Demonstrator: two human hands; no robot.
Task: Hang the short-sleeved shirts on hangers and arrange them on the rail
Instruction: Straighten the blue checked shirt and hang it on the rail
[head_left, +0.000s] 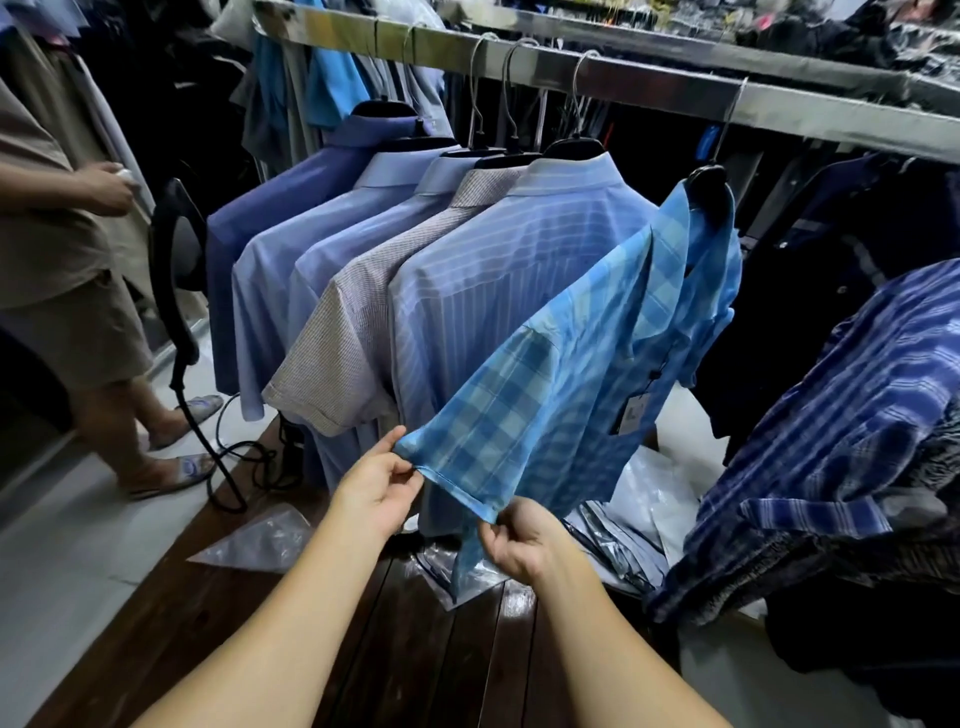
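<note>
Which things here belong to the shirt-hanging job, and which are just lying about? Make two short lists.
Belong to the job: turquoise check shirt, its sleeve hem pinched by the left hand and right hand; black hanger; metal rail; row of hung shirts.

Lying about: clear plastic bag on the floor; black stand; a bystander.

Our left hand (376, 488): bare forearm reaching forward, thumb and forefinger pinching the sleeve hem (457, 496). Our right hand (524, 543): bare forearm alongside, thumb and fingertips pinching the same hem, near the left hand
</note>
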